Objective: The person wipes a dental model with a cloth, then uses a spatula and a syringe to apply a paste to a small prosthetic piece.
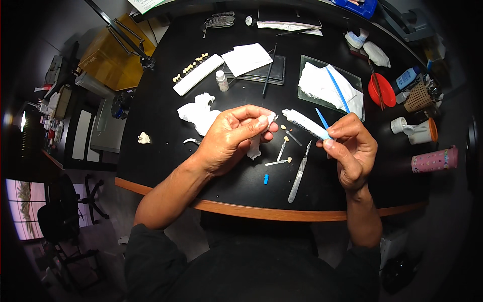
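Observation:
My left hand (234, 136) is closed on a crumpled white tissue (254, 147), with a small pale item at its fingertips that is too small to make out. My right hand (352, 148) pinches a white printed tube (299, 119) and a thin blue plastic stick (322, 119). The tube's end points toward my left fingers without visibly touching them. On the black desk (151, 166) below lie a steel scalpel (300, 177), small tooth-coloured pieces on sticks (283, 151) and a blue cap (266, 179). Another white tissue (193, 113) lies left of my left hand.
A shade tab strip (197, 75), small bottle (222, 80), dark pad (274, 68) and glass plate with paper (317, 78) lie farther back. A red bowl (382, 90), cups (421, 130) and pink tumbler (432, 160) line the right. A chair (55, 221) is lower left.

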### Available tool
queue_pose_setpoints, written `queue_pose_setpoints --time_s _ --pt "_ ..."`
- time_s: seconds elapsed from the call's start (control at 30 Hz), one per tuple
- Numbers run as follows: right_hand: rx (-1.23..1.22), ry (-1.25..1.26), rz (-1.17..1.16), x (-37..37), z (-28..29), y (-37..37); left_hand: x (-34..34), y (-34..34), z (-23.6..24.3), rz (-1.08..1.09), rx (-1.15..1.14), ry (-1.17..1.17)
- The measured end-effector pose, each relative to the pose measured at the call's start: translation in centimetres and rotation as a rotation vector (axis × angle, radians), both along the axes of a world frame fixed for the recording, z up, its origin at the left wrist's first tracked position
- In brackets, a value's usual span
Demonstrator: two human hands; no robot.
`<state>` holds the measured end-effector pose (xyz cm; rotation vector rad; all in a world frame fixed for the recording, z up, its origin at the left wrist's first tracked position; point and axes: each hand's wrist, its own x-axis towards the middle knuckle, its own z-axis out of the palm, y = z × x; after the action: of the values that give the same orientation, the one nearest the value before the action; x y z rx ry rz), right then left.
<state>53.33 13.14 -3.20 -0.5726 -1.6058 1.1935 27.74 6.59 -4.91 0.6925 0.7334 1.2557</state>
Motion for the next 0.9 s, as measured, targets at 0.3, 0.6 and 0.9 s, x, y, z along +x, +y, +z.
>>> queue_pose_setpoints --time_s 0.3,0.6,0.9 --pt "0.286 -0.536 -0.159 0.9 -0.1 1.9 -0.6 0.2 -0.4 0.030 0.110 -0.010" --pt "0.343 -0.786 -0.126 1.1 -0.7 1.9 -0.2 0.0 -0.4 0.071 0.171 0.026" --pt "0.469 -0.301 -0.062 -1.5 -0.1 0.3 1.7 -0.8 0.1 0.204 0.370 0.244"
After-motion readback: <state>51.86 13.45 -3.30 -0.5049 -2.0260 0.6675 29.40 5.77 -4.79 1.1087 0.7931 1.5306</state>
